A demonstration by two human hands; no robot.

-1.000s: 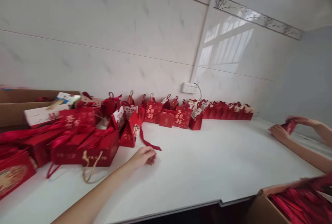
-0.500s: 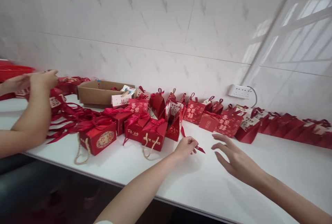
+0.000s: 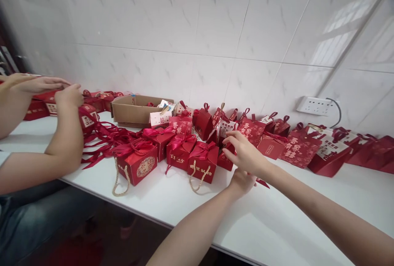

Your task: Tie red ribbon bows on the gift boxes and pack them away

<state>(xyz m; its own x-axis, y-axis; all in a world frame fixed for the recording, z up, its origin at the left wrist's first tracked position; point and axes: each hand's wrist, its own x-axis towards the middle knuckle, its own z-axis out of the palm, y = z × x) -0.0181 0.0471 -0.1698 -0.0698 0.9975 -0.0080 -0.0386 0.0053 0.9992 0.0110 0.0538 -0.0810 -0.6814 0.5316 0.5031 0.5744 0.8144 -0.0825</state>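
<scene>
My left hand (image 3: 243, 180) is low over the white table (image 3: 264, 225), closed on a red ribbon (image 3: 263, 183) whose pointed end sticks out to the right. My right hand (image 3: 246, 155) crosses above it, with its fingers apart and pointing left towards a red gift box (image 3: 225, 160). The right hand partly hides that box and the left fingers. Just left of my hands stands a red box with a bow and a gold rope handle (image 3: 203, 161).
More bowed boxes (image 3: 138, 163) and loose red ribbons (image 3: 101, 138) lie to the left. An open cardboard carton (image 3: 132, 114) stands behind them. Finished-looking red bags (image 3: 301, 149) line the wall below a power strip (image 3: 314, 106). Another person's hands (image 3: 69, 93) work at far left.
My right hand has moved left, across and above my left hand. The left hand still holds the ribbon. The camera view has swung left, and the other person's hands have shifted.
</scene>
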